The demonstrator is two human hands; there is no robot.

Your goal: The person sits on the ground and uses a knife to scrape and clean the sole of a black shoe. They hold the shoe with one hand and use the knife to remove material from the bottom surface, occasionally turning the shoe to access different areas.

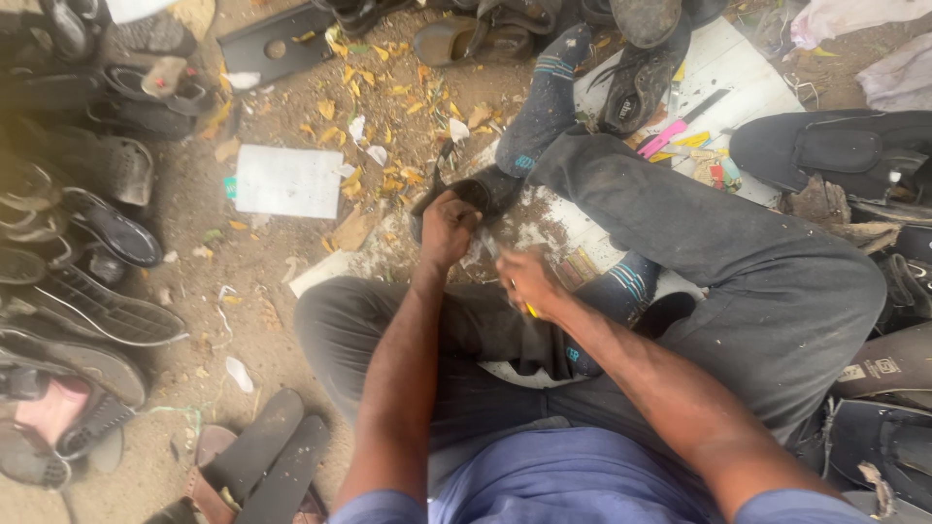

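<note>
Inspector: Fingers of the left hand are curled tight around a dark shoe, held just above the white board. Fingers of the right hand are closed on a small tool with a yellow handle; its tip is hidden, working at the shoe's near edge.

Clerk: Risks?

Inspector: Both hands sit almost touching. In my judgement, a slip of the tool could catch the left hand's knuckles, since the shoe is braced only by grip and not clamped.

Clerk: Surroundings, from the board outward?

Inspector: On the board's near side lie the person's crossed legs in dark trousers. On its far end rest a pink-handled tool and another shoe. Left of the board lies a sheet of white paper amid dry leaves. Well left of it, sandals are heaped. The raised knee crowds the right arm's room.
</note>
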